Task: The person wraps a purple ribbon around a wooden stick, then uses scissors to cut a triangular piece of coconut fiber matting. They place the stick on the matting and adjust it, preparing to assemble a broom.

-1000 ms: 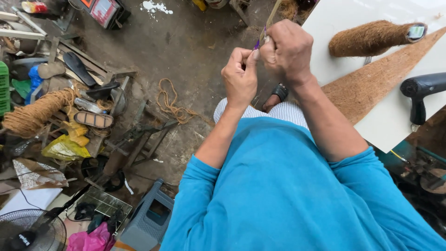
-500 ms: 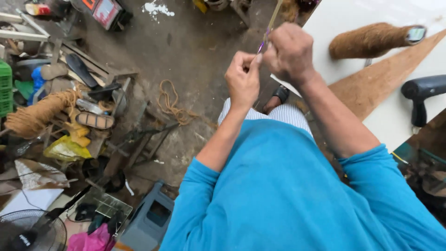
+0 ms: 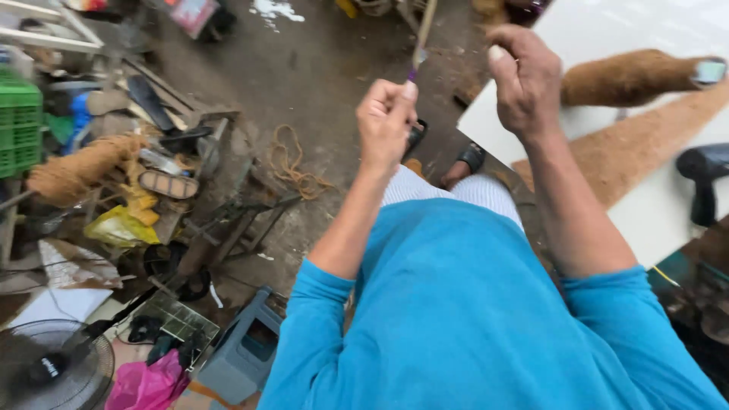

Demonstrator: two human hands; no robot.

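Observation:
My left hand (image 3: 387,114) is raised in front of me and pinches the lower end of a thin pale stick (image 3: 423,30) that has a small purple bit at the fingertips. The stick runs up and out of the top of the view. My right hand (image 3: 528,80) is held up to the right of it, apart from the stick, back towards me with the fingers curled in. What lies inside that hand is hidden. I wear blue long sleeves and striped trousers, and sandalled feet (image 3: 471,158) show below the hands.
A white table (image 3: 607,30) at the right carries a brown coir roll (image 3: 630,76), a triangular coir mat (image 3: 645,144) and a black power drill (image 3: 706,175). The concrete floor at left holds a rope coil (image 3: 292,163), a coir bundle (image 3: 76,167), scrap, a fan (image 3: 45,364) and a grey box (image 3: 243,349).
My hands were together on the stick; now the right hand has drawn away to the right while the left keeps its pinch. The view has shifted closer.

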